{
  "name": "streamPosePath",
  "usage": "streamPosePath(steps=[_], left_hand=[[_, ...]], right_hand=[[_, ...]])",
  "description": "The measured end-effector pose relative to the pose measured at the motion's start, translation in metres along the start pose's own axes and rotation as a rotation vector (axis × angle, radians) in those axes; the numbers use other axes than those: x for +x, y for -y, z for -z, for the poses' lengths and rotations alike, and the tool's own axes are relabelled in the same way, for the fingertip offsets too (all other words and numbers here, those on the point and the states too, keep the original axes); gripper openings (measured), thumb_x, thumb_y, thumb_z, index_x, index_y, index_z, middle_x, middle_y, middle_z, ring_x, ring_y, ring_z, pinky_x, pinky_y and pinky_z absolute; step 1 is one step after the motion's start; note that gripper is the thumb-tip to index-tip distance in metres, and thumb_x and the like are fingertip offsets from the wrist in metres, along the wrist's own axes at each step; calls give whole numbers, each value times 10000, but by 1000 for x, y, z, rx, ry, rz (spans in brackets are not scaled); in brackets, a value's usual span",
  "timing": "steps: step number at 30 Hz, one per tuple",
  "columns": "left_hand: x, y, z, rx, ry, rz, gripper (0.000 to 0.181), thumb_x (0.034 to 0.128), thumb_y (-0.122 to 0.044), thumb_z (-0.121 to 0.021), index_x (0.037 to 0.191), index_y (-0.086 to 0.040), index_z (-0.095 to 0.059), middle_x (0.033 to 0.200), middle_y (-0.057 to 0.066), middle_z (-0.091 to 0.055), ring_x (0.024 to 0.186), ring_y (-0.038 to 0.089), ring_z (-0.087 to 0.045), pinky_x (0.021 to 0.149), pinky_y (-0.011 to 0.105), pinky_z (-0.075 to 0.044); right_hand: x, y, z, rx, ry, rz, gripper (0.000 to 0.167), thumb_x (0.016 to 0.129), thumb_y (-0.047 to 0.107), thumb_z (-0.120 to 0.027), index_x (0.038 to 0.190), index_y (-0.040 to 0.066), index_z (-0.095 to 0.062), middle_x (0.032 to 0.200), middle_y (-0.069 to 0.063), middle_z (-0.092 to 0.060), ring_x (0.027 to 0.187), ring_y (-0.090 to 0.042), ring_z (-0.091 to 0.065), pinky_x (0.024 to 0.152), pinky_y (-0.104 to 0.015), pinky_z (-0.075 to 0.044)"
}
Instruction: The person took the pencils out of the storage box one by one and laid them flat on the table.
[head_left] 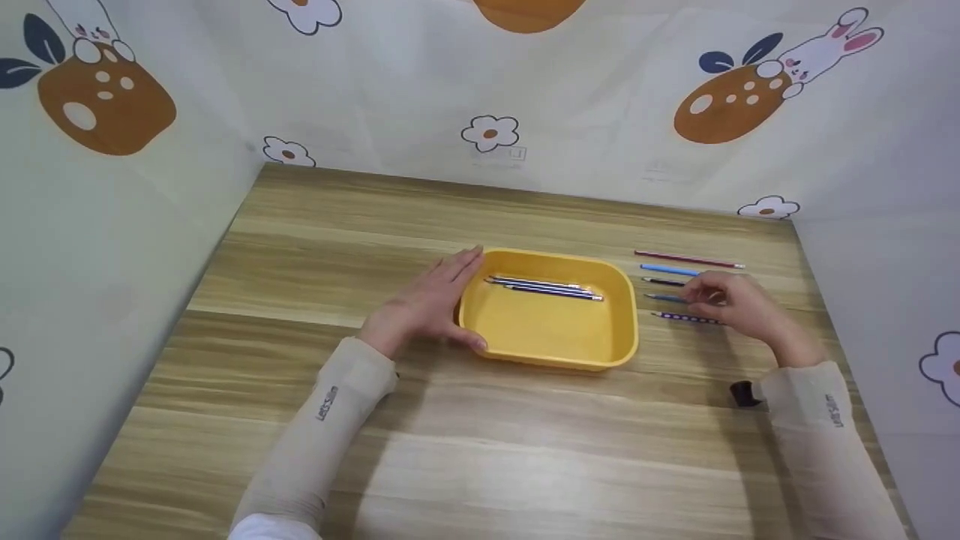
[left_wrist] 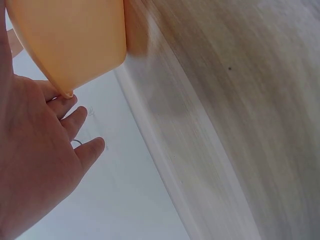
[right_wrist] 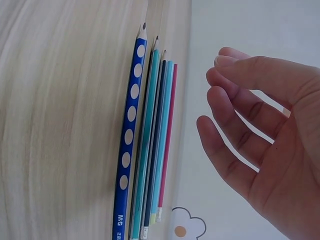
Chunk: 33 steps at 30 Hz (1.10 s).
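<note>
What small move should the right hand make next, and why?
Probably lower to pinch the dotted pencil: the right hand hovers empty nearby, while the left hand rests against the yellow tray, which holds other pencils.

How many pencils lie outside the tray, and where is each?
5, in a row right of the tray. From near to far: spotted pencil, teal pencil, navy pencil, light blue pencil, red pencil. In the right wrist view, none seems hidden.

On yellow tray [head_left: 547, 330]: smooth plastic, soft sheen. On tabletop [head_left: 525, 442]: streaked wood grain, smooth, glossy under light. On dotted pencil [right_wrist: 131, 115]: smooth, slightly glossy paint. On sleeves [head_left: 349, 390]: matt cloth. On backdrop [head_left: 375, 90]: matt, faintly creased sheeting.
</note>
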<state>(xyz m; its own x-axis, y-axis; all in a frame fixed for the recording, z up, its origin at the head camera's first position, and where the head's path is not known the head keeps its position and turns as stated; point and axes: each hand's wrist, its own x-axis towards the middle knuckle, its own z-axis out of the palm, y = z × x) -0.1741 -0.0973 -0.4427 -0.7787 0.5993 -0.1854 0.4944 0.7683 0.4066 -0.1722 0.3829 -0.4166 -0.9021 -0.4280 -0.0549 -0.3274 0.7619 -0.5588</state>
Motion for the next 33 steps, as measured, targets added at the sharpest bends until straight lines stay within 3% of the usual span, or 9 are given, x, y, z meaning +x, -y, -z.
streamPosePath(steps=[8, 20, 26, 33], left_hand=[[1, 0, 0, 26, -4, -10, 1413, 617, -847, -687, 1615, -149, 28, 1705, 0, 32, 1580, 206, -23, 1299, 421, -55], [2, -1, 1, 33, 1, -5, 1416, 596, -892, -636, 1616, -170, 30, 1704, -12, 47, 1580, 191, -9, 1299, 414, -46], [2, -1, 1, 38, 2, -1, 1419, 593, -898, -634, 1616, -171, 29, 1704, -17, 55, 1580, 193, 3, 1299, 419, -47], [-2, -2, 2, 57, -4, -6, 1391, 643, -843, -680, 1614, -137, 23, 1704, -4, 54, 1581, 207, 17, 1298, 429, -33]], right_hand=[[0, 7, -3, 21, -4, 8, 131, 886, -15, -701, 1016, -10, -714, 991, -150, -724, 851, -1, -599, 755, -174, -555], [1, 17, -6, 10, 24, 11, 155, 899, 12, -698, 1053, 18, -719, 1026, -103, -734, 899, -123, -649, 790, -225, -566], [5, 19, -9, 7, 22, 26, 163, 896, -2, -692, 1057, 10, -714, 1032, -105, -733, 904, -51, -635, 802, -234, -574], [10, 26, -13, 21, 17, 82, 151, 896, 13, -700, 1046, 5, -717, 1016, -140, -737, 910, -152, -684, 790, -262, -588]])
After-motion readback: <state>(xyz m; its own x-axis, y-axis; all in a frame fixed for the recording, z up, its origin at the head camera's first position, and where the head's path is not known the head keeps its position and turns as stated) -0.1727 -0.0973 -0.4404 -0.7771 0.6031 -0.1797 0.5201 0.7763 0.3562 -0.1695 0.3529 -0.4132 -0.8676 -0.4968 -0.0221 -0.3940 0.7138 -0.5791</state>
